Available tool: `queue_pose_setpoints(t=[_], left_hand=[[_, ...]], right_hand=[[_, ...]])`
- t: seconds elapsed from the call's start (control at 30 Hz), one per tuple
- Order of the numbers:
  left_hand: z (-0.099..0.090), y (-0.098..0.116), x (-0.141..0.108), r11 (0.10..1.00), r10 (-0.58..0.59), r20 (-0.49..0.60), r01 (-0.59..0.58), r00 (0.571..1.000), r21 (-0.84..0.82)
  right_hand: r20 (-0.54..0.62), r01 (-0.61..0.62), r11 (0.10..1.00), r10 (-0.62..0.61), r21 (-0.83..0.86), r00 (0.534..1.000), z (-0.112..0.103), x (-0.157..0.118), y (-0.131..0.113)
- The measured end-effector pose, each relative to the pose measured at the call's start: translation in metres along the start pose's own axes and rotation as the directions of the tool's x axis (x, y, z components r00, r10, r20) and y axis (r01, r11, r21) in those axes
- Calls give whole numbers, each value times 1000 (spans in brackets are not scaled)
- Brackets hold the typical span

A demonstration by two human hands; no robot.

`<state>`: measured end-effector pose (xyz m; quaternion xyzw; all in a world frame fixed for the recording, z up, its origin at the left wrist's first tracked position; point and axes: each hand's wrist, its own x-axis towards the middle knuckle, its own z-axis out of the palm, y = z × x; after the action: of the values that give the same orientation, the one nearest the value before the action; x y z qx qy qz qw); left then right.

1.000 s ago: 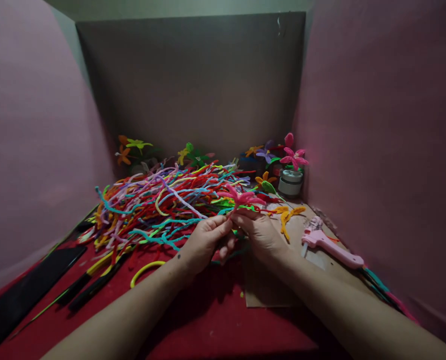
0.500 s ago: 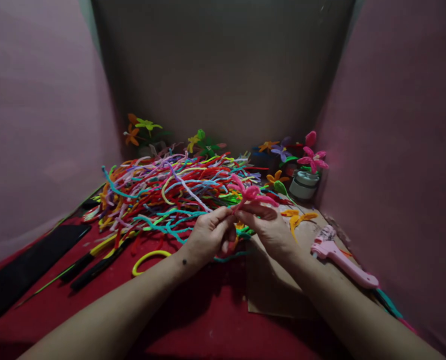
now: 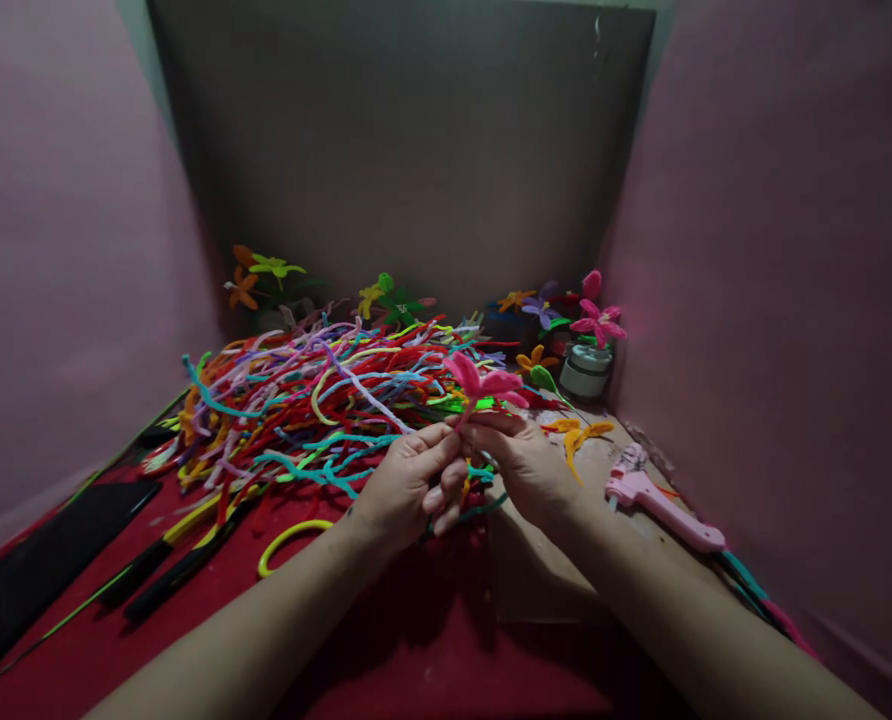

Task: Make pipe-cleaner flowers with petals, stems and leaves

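Above the red worktop [image 3: 431, 660], near a heap of multicoloured fuzzy stems [image 3: 296, 385], your left hand [image 3: 405, 480] and right hand [image 3: 525, 460] have their grip clamped on the base of a pink, fuzzy-petalled flower [image 3: 483, 384]; a pale-pink plastic glue gun [image 3: 665, 508] lies to your right.

I cannot see the lower end of the pink flower [image 3: 482, 383], hidden between the left hand [image 3: 408, 485] and right hand [image 3: 525, 460]. Both forearms [image 3: 258, 600] leave my view at the bottom; the left covers part of a yellow ring [image 3: 285, 533], the right some cardboard [image 3: 536, 585]. A flat black object [image 3: 60, 555] at the desk's [image 3: 431, 665] left edge is cut off. Toward the far edge, a fuzzy pile [image 3: 303, 385] hides what the green flower [image 3: 399, 306] stands in.
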<state>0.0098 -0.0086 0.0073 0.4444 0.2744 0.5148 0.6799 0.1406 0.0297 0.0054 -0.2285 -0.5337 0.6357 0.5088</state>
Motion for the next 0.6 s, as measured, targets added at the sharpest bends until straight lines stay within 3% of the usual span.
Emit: queue_pose_setpoints(t=[0.1, 0.3, 0.47, 0.6], left_hand=[[-8, -3, 4, 991, -81, 69, 88, 994, -101], [-13, -8, 5, 950, -165, 204, 211, 965, -229], [-10, -13, 4, 960, -165, 170, 198, 972, -199], [-8, -15, 4, 977, -194, 114, 203, 974, -73]], right_hand=[[7, -49, 993, 48, 111, 999, -5, 2, 10], [123, -49, 995, 38, 89, 992, -12, -2, 10], [49, -97, 974, 88, 207, 995, -8, -11, 18], [-53, -99, 953, 119, 286, 991, -7, -15, 24]])
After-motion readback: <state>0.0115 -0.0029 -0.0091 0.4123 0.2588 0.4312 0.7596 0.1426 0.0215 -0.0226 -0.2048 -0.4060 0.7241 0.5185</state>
